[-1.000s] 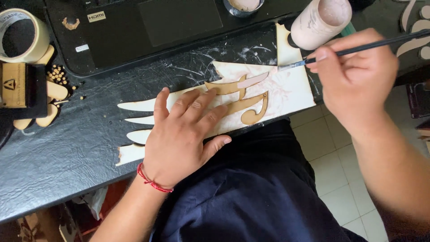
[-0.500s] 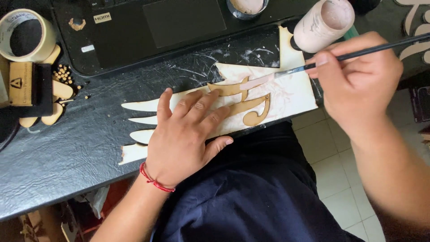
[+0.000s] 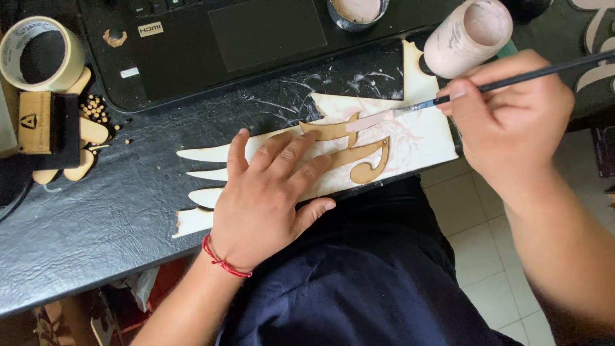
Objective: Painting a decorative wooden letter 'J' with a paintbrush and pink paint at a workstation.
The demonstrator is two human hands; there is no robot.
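The paintbrush (image 3: 448, 97) tip has slid left onto the wooden cutout's (image 3: 349, 150) upper bar. Left hand (image 3: 266, 198) lies spread, pinning it; right hand (image 3: 506, 115) pinches the brush. Painting is underway; next calls for steady strokes along the edge.

I read this as a home craft bench: a paint-streaked black table (image 3: 96, 218) carries a laptop (image 3: 243, 38). Left of the laptop sit a tape roll (image 3: 40, 54) and wooden cutouts (image 3: 86, 138); right of it, a paint-smeared cup (image 3: 467, 38).

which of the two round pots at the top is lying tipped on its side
The tall pinkish-white container near the right hand lies tipped, its mouth facing the camera. The small glass jar by the laptop stands upright.
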